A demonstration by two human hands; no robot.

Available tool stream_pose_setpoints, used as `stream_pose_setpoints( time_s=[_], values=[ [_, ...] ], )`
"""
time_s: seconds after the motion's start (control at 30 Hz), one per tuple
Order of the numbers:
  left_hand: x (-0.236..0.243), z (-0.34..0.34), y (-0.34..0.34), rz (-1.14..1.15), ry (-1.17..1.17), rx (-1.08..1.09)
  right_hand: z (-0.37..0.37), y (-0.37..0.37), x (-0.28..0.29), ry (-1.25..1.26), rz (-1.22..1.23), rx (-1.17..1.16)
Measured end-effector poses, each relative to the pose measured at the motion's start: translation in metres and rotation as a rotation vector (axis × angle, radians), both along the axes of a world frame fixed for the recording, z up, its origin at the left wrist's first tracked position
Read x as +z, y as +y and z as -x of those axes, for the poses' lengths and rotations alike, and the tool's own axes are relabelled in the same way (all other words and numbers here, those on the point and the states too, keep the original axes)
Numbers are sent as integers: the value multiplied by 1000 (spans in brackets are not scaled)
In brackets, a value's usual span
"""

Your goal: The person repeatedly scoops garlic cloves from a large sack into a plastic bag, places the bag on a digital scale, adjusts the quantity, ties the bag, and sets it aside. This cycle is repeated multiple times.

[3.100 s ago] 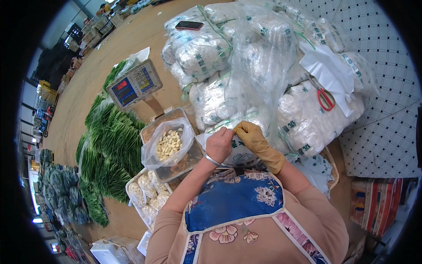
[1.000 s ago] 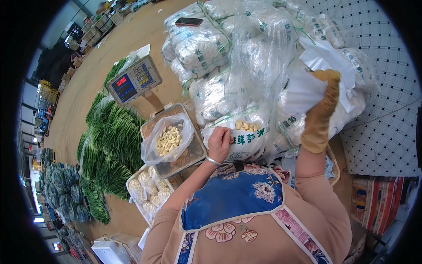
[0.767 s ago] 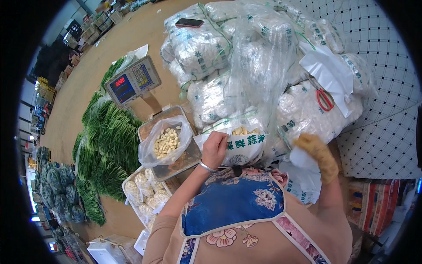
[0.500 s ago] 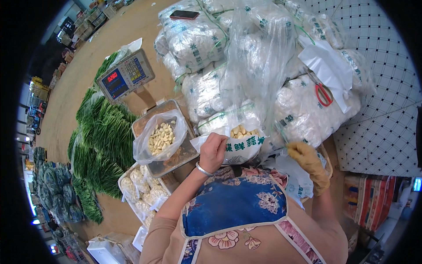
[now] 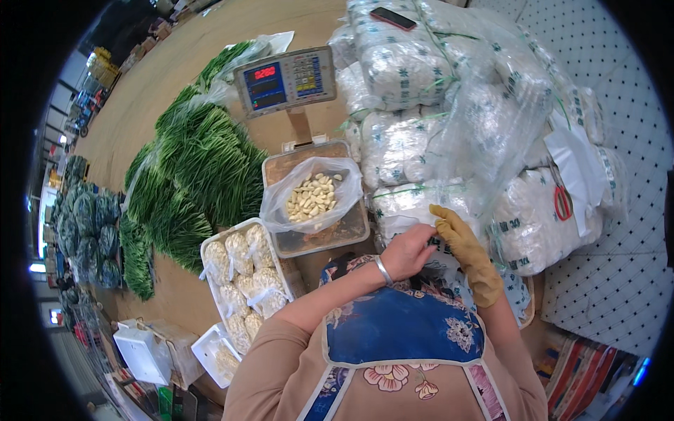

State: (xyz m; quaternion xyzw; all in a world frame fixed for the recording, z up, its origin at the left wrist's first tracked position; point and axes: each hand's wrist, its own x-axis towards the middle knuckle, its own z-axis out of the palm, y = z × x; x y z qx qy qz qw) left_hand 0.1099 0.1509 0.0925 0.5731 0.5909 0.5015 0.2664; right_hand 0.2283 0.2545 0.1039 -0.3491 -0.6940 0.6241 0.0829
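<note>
My left hand [image 5: 411, 249], bare with a silver bangle, is closed at the top of a white printed bag [image 5: 393, 226], mostly hidden behind my hands. My right hand [image 5: 463, 249], in a yellow rubber glove, has its curled fingertips at the same bag top, beside my left fingers. Left of them a clear bag of peeled garlic cloves [image 5: 309, 198] sits in a plastic tray [image 5: 319, 242] on a weighing scale, whose lit display [image 5: 283, 81] stands behind. Red-handled scissors [image 5: 562, 203] lie on the packed white bales to the right.
Stacked bales [image 5: 400, 147] hold a phone [image 5: 392, 18]. Heaped green stalks [image 5: 203, 175] lie left of the scale, a white crate of garlic bags [image 5: 239, 268] below it. Further left are dark bagged piles [image 5: 88, 231] and white foam boxes [image 5: 144, 351]; a patterned panel [image 5: 618, 295] stands right.
My right hand has moved from the right, where it handled white plastic, up beside my left hand at the bag top. The view has turned, shifting the scale and bales rightward.
</note>
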Motion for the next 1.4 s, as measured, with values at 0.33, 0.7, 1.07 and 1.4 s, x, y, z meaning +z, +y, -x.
stream_pose_setpoints(
  time_s=[0.33,0.7,1.07,1.4],
  values=[
    [-84,154,-61,78,419,454,10,-29,-9,44,224,-261],
    [-152,168,-96,556,436,-155,10,-36,-13,-3,180,-372],
    [-134,255,-64,1209,538,258,14,-41,-11,8,152,-411],
    [-188,233,-40,740,315,389,18,-38,-9,-20,181,-439]
  ],
)
